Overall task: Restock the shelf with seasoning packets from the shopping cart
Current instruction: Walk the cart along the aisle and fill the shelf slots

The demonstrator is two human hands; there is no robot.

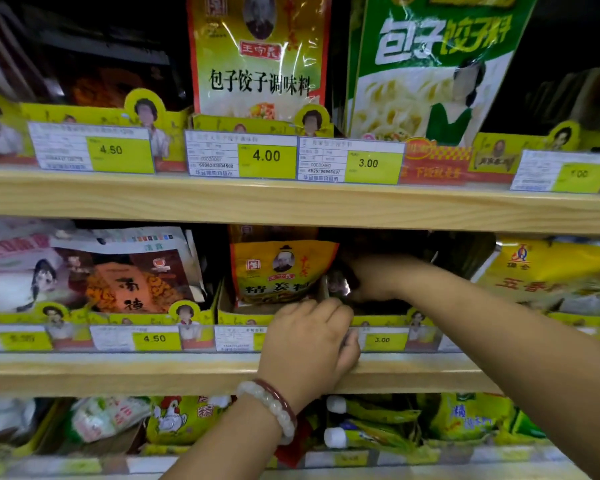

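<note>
On the middle shelf (222,372), my right hand (368,277) reaches into a dark tray compartment and grips a dark seasoning packet (338,284) with a shiny edge. Most of that packet is hidden in shadow. My left hand (309,344), with bead bracelets at the wrist, curls its fingers over the front of the yellow cardboard tray (388,320) by the 3.00 price tag (381,340). A yellow seasoning packet (278,271) stands upright in the compartment just left of my right hand. The shopping cart is out of view.
The upper shelf (291,199) holds a tall yellow packet (257,57) and a green dumpling-seasoning packet (430,64) behind price tags. Orange-and-white packets (132,275) fill the middle left and yellow packets (541,271) the right. The bottom shelf holds chicken-powder bags (177,420) and tubes (368,410).
</note>
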